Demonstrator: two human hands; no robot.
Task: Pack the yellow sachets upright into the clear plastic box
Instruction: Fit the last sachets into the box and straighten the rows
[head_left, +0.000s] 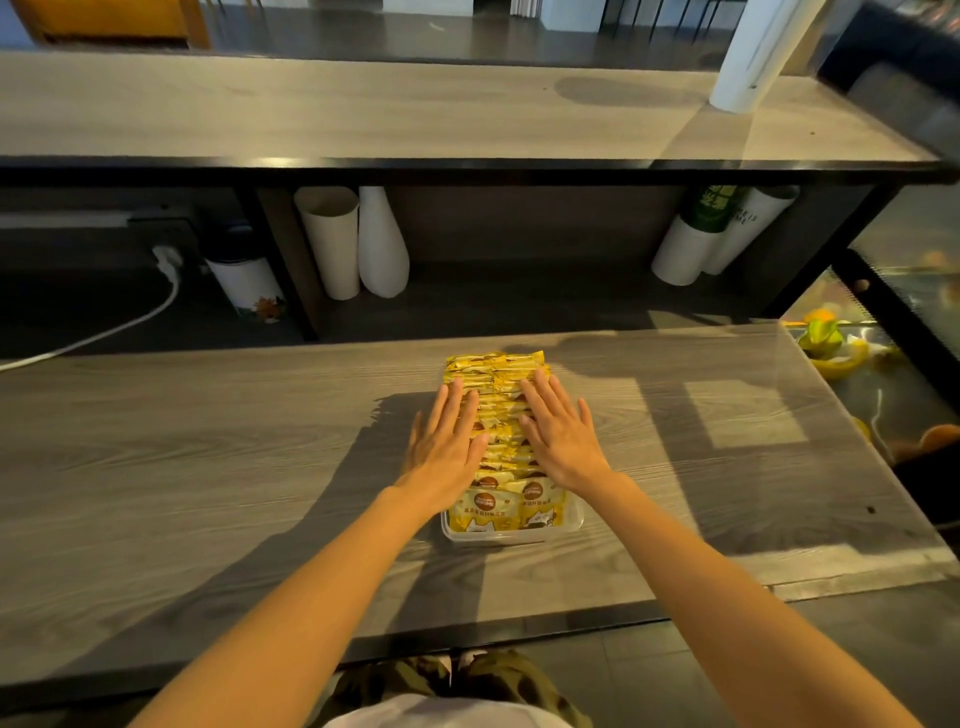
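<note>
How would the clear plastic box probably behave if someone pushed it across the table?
The clear plastic box is low and wide, so it would likely slide, not tip. Packed with yellow sachets, it is probably fairly heavy. Its thin-looking walls may flex.

Grey wood-grain counter (208, 467) in front, crossed by pale light patches and long shadows. Behind it, a raised ledge (363, 114) of the same wood, edged in black, with white cup stacks (332, 239) leaning in the recess beneath. White cable (130, 322) at left, glass display case (904, 291) at right, dark glossy floor (467, 36) beyond.
</note>
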